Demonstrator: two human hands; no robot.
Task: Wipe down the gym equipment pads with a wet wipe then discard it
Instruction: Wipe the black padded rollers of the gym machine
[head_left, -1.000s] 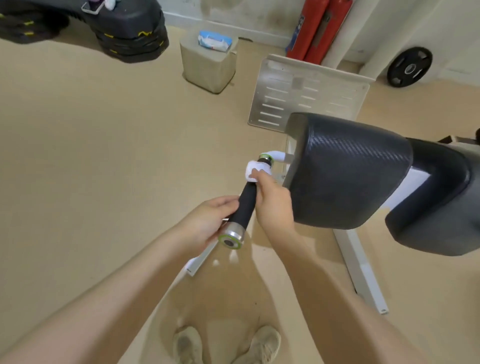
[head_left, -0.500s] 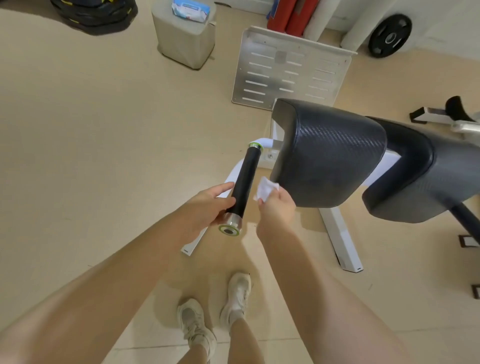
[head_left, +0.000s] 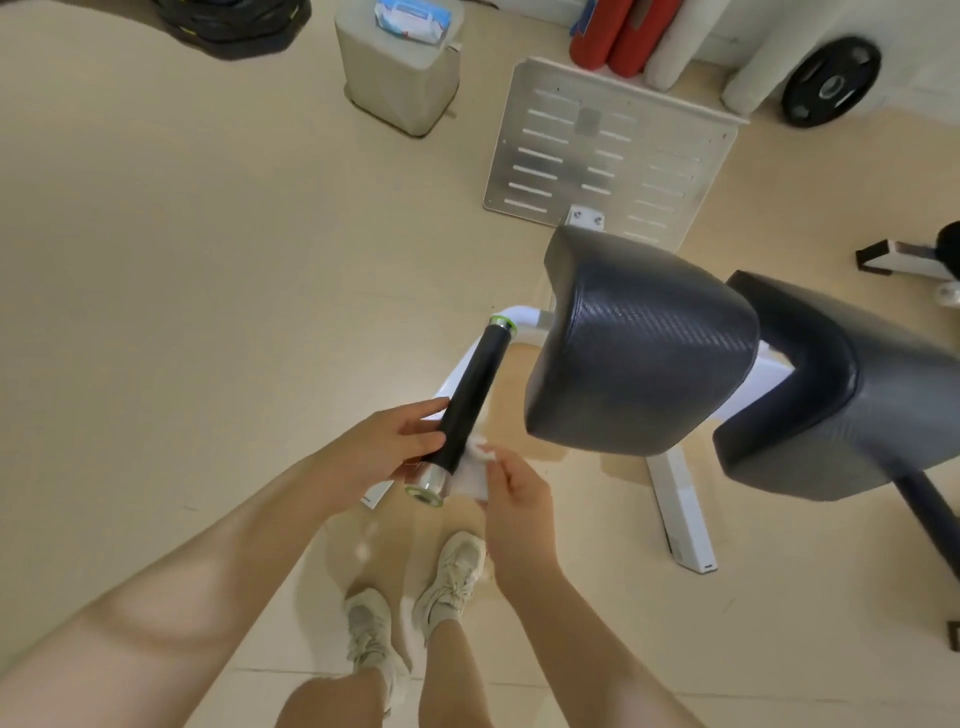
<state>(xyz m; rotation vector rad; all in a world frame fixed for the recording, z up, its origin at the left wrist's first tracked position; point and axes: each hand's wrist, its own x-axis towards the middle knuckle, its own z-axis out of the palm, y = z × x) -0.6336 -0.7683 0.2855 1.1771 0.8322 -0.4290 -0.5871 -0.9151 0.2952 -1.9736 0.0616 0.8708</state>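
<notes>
A black foam-covered handle bar (head_left: 470, 397) with a silver end cap sticks out from the white frame of a gym bench. My left hand (head_left: 387, 447) holds its lower end from the left, fingers against the grip. My right hand (head_left: 514, 491) pinches a white wet wipe (head_left: 475, 475) just right of the bar's silver cap, the wipe touching the bar's lower part. Two black padded cushions, the near pad (head_left: 639, 353) and a second pad (head_left: 852, 410), sit to the right of the handle.
A pack of wet wipes (head_left: 410, 18) lies on a grey block (head_left: 400, 83) at the back. A slotted metal footplate (head_left: 608, 150), red and white rolls (head_left: 623, 36), a weight plate (head_left: 831, 80) and stacked black plates (head_left: 234, 21) stand beyond. My feet (head_left: 415, 597) are below the bar.
My right hand slid the wipe down from the bar's far end, came off it briefly, and now holds the wipe by the near silver cap. The camera view tilted down.
</notes>
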